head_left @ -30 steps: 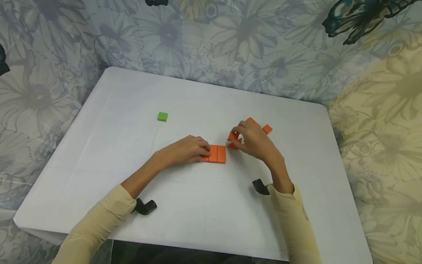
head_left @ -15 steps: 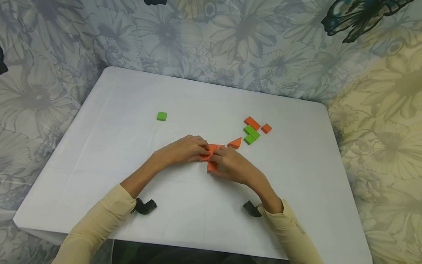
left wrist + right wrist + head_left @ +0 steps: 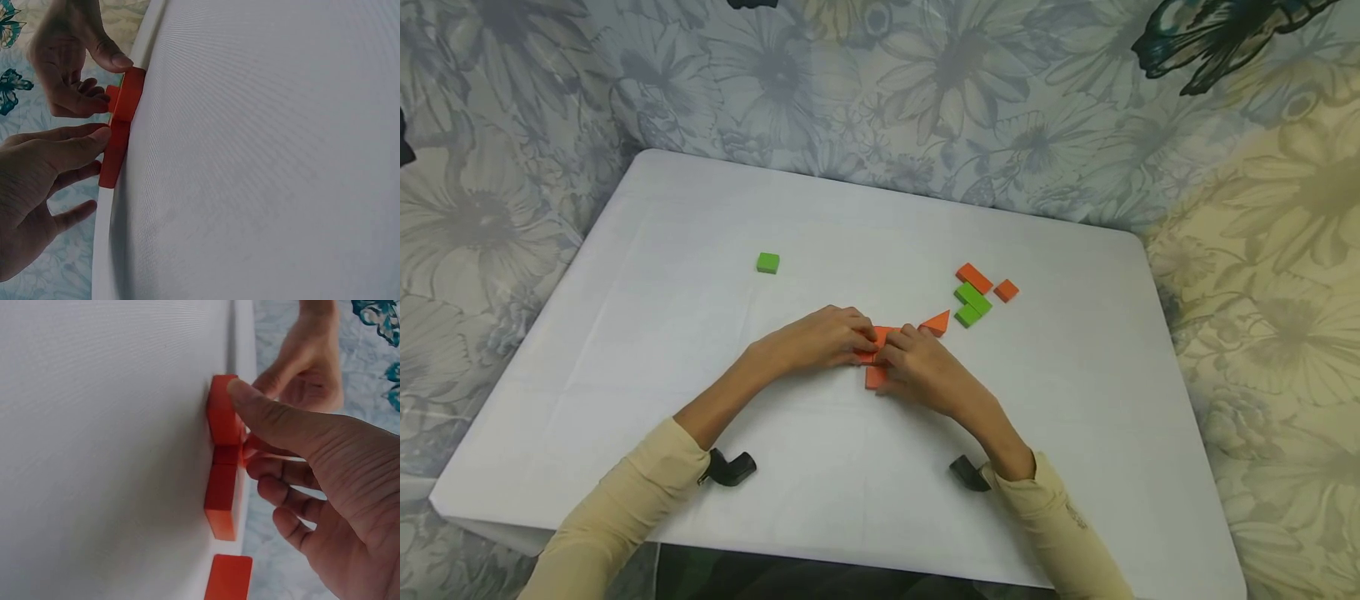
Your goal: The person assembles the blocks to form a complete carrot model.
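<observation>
Orange blocks [image 3: 885, 333] lie in a flat row near the middle of the table. My left hand [image 3: 818, 340] holds the left end of the row between thumb and fingers; its other fingers extend in the left wrist view. My right hand [image 3: 931, 372] pinches another orange block [image 3: 875, 378] against the row's near side. The right wrist view shows the thumb on this block [image 3: 222, 409] and row blocks [image 3: 220, 495] beside it. My right hand hides the row's right part in the head view. An orange triangular block [image 3: 936, 322] lies just beyond the right hand.
Green blocks [image 3: 973, 293], an orange rectangular block [image 3: 974, 277] and a small orange block [image 3: 1007, 290] sit to the right. A lone green square block [image 3: 767, 263] lies farther left. All rest on the white-covered table [image 3: 820, 500], with patterned wall behind.
My right hand has come from the loose blocks on the right to the row's near side, bringing an orange block. That block then slid slightly left. My left hand stays in place.
</observation>
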`<state>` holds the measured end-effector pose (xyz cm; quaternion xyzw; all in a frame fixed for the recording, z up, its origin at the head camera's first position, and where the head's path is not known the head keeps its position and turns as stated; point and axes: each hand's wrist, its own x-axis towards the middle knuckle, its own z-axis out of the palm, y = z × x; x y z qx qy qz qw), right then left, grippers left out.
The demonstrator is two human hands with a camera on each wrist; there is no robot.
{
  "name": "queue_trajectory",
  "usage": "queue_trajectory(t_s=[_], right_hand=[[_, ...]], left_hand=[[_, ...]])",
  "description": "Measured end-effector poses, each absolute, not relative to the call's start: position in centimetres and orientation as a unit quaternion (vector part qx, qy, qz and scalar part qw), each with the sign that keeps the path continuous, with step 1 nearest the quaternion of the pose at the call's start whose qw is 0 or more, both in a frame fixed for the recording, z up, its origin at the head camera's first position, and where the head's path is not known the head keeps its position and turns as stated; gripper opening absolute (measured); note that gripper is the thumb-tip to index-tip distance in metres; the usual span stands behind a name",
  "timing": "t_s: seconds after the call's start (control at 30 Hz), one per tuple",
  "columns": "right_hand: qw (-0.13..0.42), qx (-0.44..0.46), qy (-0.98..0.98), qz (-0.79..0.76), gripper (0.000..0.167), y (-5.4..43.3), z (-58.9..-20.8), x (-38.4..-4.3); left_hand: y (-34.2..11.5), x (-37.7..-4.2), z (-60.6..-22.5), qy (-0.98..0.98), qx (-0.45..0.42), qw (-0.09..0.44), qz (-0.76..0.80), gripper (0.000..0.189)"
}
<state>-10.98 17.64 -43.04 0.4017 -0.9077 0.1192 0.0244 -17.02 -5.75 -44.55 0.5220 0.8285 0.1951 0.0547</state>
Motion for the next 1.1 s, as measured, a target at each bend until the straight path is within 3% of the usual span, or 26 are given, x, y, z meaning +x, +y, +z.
queue_trajectory(t_s=[0.47,0.8,1.1], right_hand=[[0.038,0.384,-0.917,0.102,0.045,17.2,-43.4,-11.3],[0.046,0.380,-0.917,0.108,0.040,17.4,-43.2,-11.6],[0.086,0.233,-0.965,0.084,0.031,22.9,-40.3,-14.3]], left_hand=[[-5.8,-17.0,-44.6,0.824,0.526,0.050,0.205,0.024],[-5.8,-16.9,-44.5,0.826,0.523,0.055,0.201,0.027],[-5.9,-17.0,-44.6,0.823,0.528,0.046,0.201,0.027]])
